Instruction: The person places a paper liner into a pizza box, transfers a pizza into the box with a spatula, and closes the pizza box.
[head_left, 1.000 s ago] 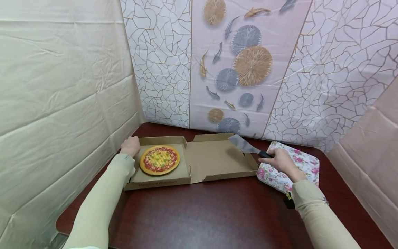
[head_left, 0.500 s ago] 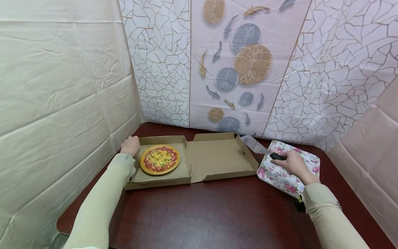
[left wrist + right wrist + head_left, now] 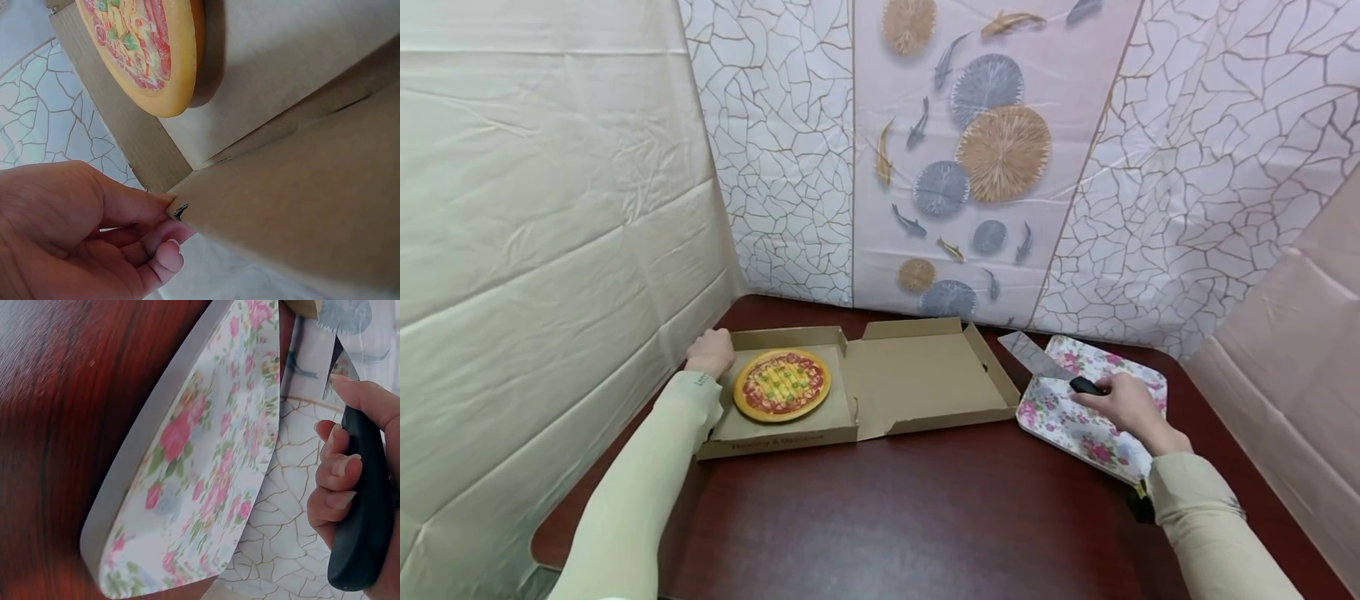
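Note:
An open cardboard pizza box (image 3: 925, 375) lies on the table, its lid folded out to the right. A round toy-like pizza (image 3: 782, 385) with a yellow crust sits in the left half. My left hand (image 3: 710, 350) pinches the box's side wall near the back left corner; in the left wrist view, thumb and fingers meet at the cardboard edge (image 3: 281, 206). My right hand (image 3: 1127, 408) grips the black handle (image 3: 365, 506) of a flat metal spatula (image 3: 1033, 357), over the flowered tray (image 3: 1093, 433). Its blade points back and left.
The dark red wooden table (image 3: 850, 508) extends in front of the box. A small black and yellow object (image 3: 1141, 504) shows by my right cuff. Cream cloth walls stand left and right, with a patterned backdrop (image 3: 790, 167) behind.
My right hand has carried the spatula to the right, from over the box lid to over the flowered tray. My left hand stays at the box wall.

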Demonstrator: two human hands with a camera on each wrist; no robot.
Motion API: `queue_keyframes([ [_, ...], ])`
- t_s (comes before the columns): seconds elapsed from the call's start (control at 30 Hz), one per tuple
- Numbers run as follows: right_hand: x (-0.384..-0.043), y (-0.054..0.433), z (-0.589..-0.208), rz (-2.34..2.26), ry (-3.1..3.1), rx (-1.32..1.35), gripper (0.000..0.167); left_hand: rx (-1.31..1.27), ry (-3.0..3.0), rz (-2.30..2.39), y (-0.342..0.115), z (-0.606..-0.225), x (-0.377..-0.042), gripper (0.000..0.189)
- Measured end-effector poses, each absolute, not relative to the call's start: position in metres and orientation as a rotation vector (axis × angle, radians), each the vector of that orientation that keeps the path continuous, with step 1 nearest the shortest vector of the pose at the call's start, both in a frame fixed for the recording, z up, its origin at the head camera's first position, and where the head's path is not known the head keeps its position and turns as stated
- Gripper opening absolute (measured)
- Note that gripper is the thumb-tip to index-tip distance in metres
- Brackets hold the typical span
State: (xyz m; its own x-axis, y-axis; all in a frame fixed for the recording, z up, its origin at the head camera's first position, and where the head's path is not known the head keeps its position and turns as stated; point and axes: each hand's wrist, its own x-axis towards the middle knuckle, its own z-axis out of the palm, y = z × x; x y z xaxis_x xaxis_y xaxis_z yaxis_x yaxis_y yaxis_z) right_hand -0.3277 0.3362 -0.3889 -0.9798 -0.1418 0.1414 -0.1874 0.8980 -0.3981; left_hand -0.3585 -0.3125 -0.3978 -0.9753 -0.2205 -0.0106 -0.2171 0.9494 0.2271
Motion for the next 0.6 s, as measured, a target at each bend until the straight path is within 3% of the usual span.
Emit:
queue_keyframes([
  [0.3,-0.321,0.350,-0.395,0.634,-2.976,0.226,0.039,0.371,-3.095,-0.343,-0.312,-0.397,-0.360,0.031],
  [0.6,-0.312,0.364,-0.400,0.616,-2.995,0.141,0.051,0.370,-3.094,-0.334,-0.310,-0.396,-0.358,0.031],
])
